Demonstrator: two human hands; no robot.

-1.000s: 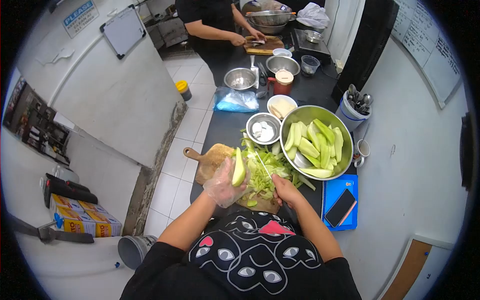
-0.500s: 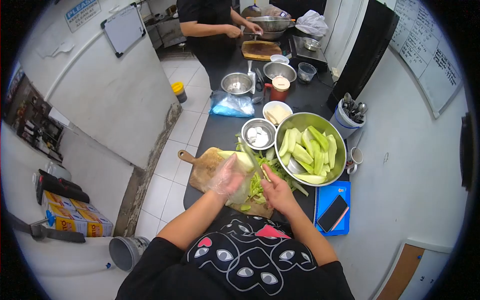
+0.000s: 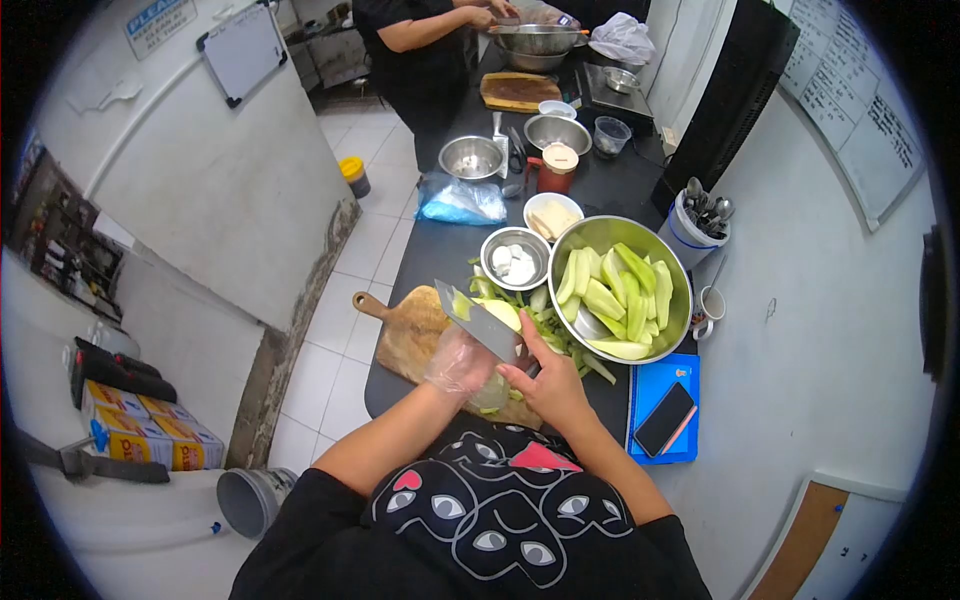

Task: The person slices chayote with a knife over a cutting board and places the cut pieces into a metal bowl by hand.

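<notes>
My left hand (image 3: 462,360), in a clear plastic glove, is closed around a pale green vegetable wedge (image 3: 502,314), partly hidden behind the blade. My right hand (image 3: 550,378) grips a wide-bladed knife (image 3: 484,328), its blade lying flat across the wedge and pointing up to the left. A green patch shows on the blade near its tip; whether it is a slice or a reflection I cannot tell. Beneath both hands is a wooden cutting board (image 3: 405,325) with green peelings (image 3: 560,335) at its right side. A large steel bowl (image 3: 682,300) of peeled wedges (image 3: 620,290) stands to the right.
A small bowl (image 3: 542,245) of white pieces and a white dish (image 3: 570,208) sit beyond the board. A blue bag (image 3: 460,203) and red mug (image 3: 553,172) lie farther back. A phone (image 3: 665,420) rests at right. Another person (image 3: 415,60) works at the far end.
The knife has swung from upright beside the wedge to lying across it, tip to the left. My right hand has turned with it. The other person's hands have moved toward the far bowl.
</notes>
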